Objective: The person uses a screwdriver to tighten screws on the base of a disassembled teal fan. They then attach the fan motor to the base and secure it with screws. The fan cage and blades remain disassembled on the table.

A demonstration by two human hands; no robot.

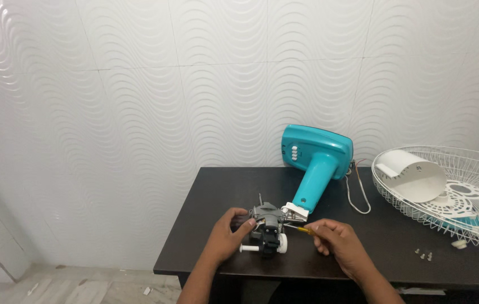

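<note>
From the head camera I look down on a dark table (205, 186) set against a white wavy-tiled wall. Near its front edge lies a small grey fan motor (266, 222) with a white shaft and knob poking out low on its left. It sits at the lower end of a teal fan stand (315, 169), whose neck slopes up and away to the right toward a broad teal base propped near the wall.

My left hand (229, 236) comes in from the lower left, and its grip is closed around the motor's left side — fingers wrapped over the top, thumb toward the front. My right hand (335, 242) sits just to the right of the motor, its grip pinched together on a thin screwdriver with a yellow handle (306, 229). The tool's long axis runs nearly level, pointing left, so the tip aims at the motor's right flank, close by the white joint where motor meets neck. The tip looks to be touching or just short of the housing — the view is too small for me to say which.

Well off to the right rests a white wire fan guard (448, 191) holding a white motor cover, with a few small white screws (423, 255) on the table in front of it.
</note>
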